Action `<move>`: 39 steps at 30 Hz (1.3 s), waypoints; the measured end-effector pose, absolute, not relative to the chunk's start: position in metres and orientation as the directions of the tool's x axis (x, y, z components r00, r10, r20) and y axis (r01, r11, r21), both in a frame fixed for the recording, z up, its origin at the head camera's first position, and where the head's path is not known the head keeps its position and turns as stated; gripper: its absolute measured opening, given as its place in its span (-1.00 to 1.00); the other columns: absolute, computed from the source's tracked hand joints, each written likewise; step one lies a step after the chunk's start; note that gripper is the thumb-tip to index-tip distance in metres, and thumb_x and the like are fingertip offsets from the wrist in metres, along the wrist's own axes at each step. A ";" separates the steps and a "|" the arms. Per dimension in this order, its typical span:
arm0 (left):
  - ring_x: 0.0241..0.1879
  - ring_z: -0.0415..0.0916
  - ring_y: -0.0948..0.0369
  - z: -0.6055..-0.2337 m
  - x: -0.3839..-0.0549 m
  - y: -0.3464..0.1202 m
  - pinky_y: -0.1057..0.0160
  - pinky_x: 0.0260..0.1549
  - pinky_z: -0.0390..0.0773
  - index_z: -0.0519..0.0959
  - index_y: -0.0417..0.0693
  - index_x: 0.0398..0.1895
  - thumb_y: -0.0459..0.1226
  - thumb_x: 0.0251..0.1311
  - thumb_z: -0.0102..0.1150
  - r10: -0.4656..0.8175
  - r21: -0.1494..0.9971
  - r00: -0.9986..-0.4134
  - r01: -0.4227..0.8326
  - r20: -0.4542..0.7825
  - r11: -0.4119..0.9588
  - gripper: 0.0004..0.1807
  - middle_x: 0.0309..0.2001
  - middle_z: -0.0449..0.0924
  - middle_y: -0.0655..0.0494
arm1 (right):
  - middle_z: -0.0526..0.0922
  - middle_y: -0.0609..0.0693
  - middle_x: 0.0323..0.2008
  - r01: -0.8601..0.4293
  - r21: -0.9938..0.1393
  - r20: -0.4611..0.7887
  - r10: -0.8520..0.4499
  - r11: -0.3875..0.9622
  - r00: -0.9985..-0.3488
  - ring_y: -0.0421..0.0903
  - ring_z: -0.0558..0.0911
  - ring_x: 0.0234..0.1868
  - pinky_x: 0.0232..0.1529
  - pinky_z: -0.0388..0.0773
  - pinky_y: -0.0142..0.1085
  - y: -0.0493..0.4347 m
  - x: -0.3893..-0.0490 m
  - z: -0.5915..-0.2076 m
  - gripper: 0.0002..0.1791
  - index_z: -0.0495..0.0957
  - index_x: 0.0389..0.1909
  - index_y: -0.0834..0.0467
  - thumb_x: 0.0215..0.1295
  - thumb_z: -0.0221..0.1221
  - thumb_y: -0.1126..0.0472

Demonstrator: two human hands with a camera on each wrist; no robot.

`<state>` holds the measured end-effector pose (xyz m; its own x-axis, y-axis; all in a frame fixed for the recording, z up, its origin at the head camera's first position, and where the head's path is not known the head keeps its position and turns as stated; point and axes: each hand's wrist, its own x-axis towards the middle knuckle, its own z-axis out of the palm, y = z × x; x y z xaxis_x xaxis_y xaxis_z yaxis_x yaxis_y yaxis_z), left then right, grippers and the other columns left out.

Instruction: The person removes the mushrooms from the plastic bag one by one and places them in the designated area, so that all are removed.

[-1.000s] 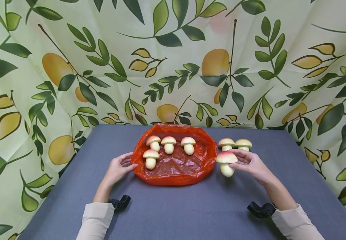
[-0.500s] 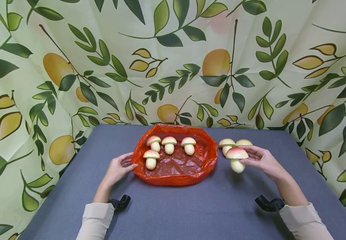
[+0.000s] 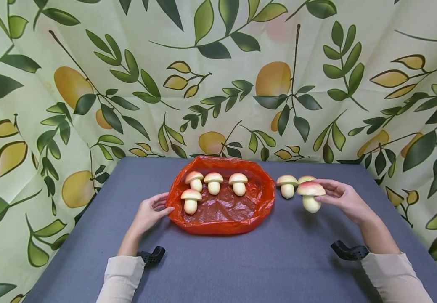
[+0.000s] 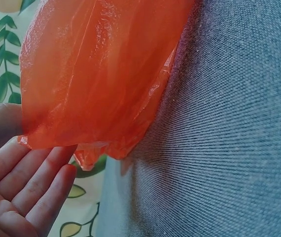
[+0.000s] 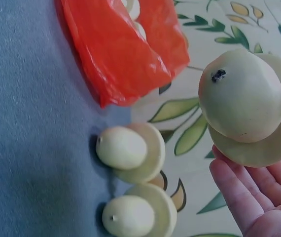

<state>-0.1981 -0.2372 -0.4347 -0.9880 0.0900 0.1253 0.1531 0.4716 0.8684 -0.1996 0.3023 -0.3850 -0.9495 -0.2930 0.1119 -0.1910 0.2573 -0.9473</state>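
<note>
A: What could go wrong from here?

B: The nearest risk is judged to be a knock. The held mushroom [image 3: 311, 197] is carried just in front of the two standing mushrooms [image 3: 287, 186], and one of these is partly hidden by it in the head view. If it were swung back or lowered carelessly, the pair could be toppled, since each is balanced on a rounded stem.

A: Could it be dropped?

B: Possibly. The cap looks smooth and is held only at its edge, so a slip could be caused by a loosened thumb.

A: And the red bag [image 3: 218, 227]?

B: Its wall looks thin and soft. If its rim were tugged from the left, the bag could be skewed on the table [image 3: 226, 269], and the four mushrooms [image 3: 213, 183] inside could be rolled together.

A: How are the hands posed?

B: By the right hand [image 3: 346, 201], reached in from the right, the cap is pinched between thumb and fingers, opened only as wide as the cap's edge requires; the stem is left pointing downward, seemingly off the table. By the left hand [image 3: 148, 213], the bag's left rim is lightly pinched, with the thumb toward the near side and the fingers fairly straight. How firmly it is gripped cannot be told, as the fingertips are partly covered by plastic.
</note>
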 end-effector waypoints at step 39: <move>0.05 0.58 -0.15 -0.435 -0.198 -0.239 0.10 0.08 0.63 0.46 -0.42 0.17 -0.41 0.10 0.32 0.077 0.871 -0.989 0.149 0.128 0.468 -0.46 0.08 0.58 -0.37 | 0.67 -0.39 -0.13 -0.063 -0.998 0.061 -0.236 -0.002 -0.970 -0.50 0.61 -0.12 -0.14 0.56 -0.66 0.375 -0.231 -0.418 -0.52 0.55 -0.01 -0.18 0.31 0.06 0.49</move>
